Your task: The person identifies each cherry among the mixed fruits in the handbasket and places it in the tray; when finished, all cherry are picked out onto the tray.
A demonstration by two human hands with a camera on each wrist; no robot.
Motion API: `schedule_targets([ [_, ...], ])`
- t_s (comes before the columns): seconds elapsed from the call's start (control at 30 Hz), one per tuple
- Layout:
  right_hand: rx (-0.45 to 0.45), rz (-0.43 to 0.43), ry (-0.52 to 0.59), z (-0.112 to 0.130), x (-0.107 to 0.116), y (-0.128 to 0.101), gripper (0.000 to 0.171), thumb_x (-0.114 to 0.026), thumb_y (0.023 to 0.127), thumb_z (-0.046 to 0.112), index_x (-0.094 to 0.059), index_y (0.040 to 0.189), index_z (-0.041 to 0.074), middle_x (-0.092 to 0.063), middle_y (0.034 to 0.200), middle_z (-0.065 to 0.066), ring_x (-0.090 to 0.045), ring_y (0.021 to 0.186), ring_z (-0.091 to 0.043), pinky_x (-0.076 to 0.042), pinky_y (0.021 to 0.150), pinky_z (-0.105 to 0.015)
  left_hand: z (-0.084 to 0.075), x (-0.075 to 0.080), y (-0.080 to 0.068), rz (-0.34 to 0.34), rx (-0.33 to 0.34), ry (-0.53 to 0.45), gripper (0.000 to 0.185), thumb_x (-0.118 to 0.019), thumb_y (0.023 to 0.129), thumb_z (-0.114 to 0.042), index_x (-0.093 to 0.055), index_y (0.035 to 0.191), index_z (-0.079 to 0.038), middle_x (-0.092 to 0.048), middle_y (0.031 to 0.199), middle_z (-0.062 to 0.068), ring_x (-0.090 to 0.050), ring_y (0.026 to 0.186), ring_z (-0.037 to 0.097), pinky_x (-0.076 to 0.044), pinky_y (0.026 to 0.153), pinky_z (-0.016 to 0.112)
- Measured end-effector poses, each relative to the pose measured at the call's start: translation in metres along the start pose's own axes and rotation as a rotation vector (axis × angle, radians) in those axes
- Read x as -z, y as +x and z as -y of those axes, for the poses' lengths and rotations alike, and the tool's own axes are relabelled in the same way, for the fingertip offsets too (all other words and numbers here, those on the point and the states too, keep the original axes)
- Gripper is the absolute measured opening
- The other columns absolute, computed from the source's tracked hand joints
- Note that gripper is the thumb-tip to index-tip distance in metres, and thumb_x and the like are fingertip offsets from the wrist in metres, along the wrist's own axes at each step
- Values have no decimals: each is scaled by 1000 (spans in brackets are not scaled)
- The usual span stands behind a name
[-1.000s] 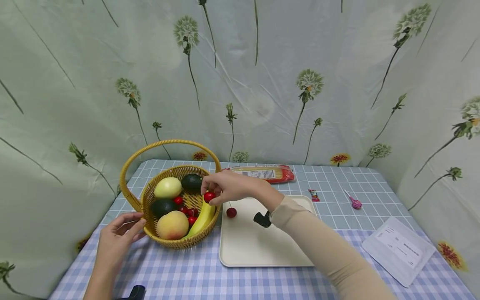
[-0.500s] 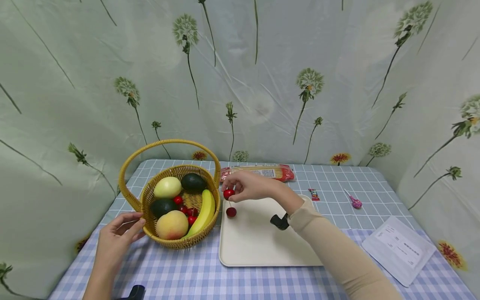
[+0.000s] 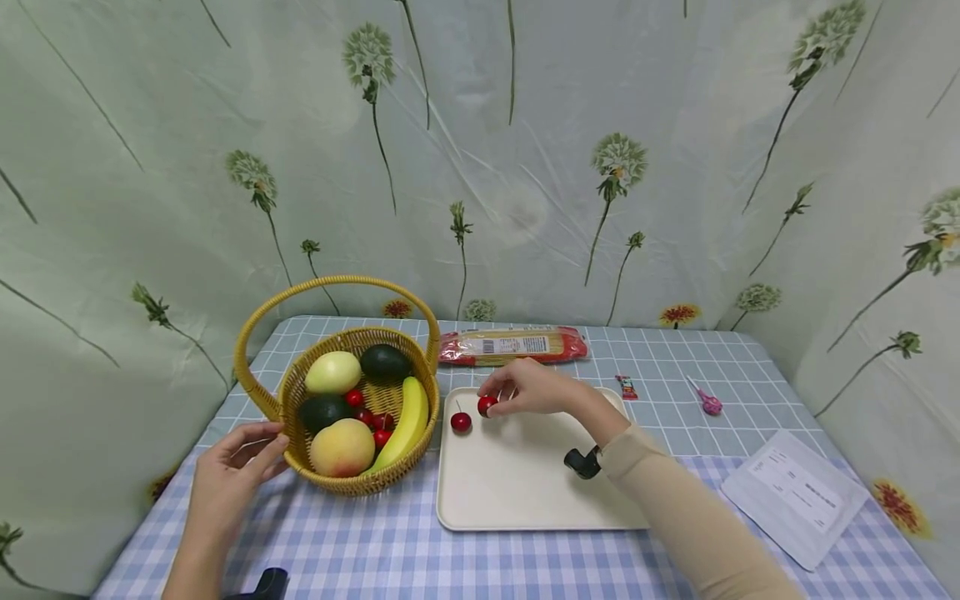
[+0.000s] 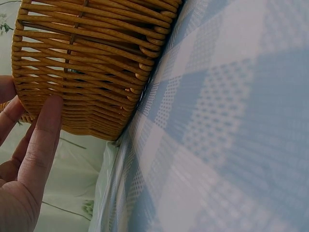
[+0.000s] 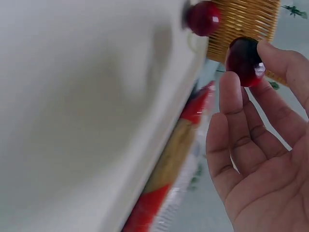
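My right hand [image 3: 534,390] pinches a dark red cherry [image 5: 245,62] between thumb and fingertips, over the left back part of a cream tray [image 3: 517,492]. A second cherry [image 3: 461,422], stem up, lies on the tray just left of it. On the left, my left hand [image 3: 234,475] holds the rim of a yellow woven basket [image 4: 91,72], thumb against its outer wall. Inside the basket are a banana [image 3: 405,421], a peach [image 3: 342,448], a pale yellow-green fruit [image 3: 333,372], two dark green avocado-like fruits [image 3: 386,363] and several cherries [image 3: 363,416].
Behind the tray lies a red-ended packet of dry noodles [image 3: 517,344]. Further right are a small candy wrapper [image 3: 627,387], a pink lollipop [image 3: 709,404] and a white labelled pouch [image 3: 797,500]. The basket's tall handle [image 3: 337,282] arches above it. A flowered curtain [image 3: 540,167] stands behind.
My right hand has carried the cherry out from over the basket, rightward past the other cherry, and lower over the tray. My left hand stays at the basket rim.
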State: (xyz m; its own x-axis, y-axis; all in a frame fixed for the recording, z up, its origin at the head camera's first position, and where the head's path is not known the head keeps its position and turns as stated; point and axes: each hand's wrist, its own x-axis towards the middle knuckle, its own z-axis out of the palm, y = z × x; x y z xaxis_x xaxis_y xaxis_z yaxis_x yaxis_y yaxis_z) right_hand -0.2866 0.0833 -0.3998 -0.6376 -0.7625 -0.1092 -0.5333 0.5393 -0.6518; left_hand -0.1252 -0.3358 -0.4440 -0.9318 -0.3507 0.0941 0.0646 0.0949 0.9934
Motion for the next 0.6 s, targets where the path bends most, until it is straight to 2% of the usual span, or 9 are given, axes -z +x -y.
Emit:
schedule_targets([
  [0.2,-45,9,83,-15,-13,-3,27,-81,97,21,-78,120,8,-79,98,3,-66,84,-5,-58,79,-19,0,0,1,3,-3,-1,28,-81,96,-4,-70,119,8,-74,105,-11,-74,94,-1,-68,72,24],
  [0.37,-36,4,91,-20,-19,-1,24,-80,97,18,-79,118,7,-80,96,2,-66,83,-4,-59,79,-18,0,1,1,2,-5,-8,27,-80,96,-3,-71,119,8,-74,105,-11,-74,94,0,-68,71,24],
  [0.6,-72,9,103,-24,-23,2,26,-79,98,18,-78,121,8,-79,99,1,-66,85,-5,-57,79,-19,0,-1,0,-1,-6,8,28,-80,96,-4,-70,119,8,-74,105,-12,-74,93,-1,-68,71,23],
])
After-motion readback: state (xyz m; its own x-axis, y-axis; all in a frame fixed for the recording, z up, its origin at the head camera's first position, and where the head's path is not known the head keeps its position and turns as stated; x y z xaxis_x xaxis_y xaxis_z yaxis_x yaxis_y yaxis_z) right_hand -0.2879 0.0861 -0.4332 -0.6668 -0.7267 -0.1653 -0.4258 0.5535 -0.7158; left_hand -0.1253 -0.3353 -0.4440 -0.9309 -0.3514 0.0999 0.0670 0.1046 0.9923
